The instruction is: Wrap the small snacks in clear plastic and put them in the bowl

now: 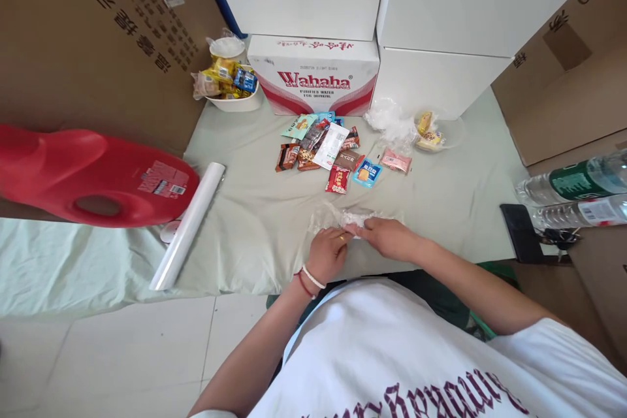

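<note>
A crumpled piece of thin clear plastic film (360, 217) lies near the table's front edge; whether it is a sheet or a bag I cannot tell. My left hand (327, 255), with beads at the wrist and a ring, is closed on its near side. Touching it, my right hand (389, 238) pinches the same film, fingertips together. Beyond them sits a loose pile of wrapped snacks, among them a white packet (331, 146), a red packet (337, 179), a blue packet (367, 172) and a pink packet (396, 161).
A white roll (189, 227) and a red plastic jug (98, 176) lie at left. Behind stand a snack-filled white tub (238, 102) and a Wahaha carton (318, 75). More crumpled plastic (389, 123) and a clear bowl with snacks (450, 134) are right, plus bottles (582, 179) and a phone (522, 235).
</note>
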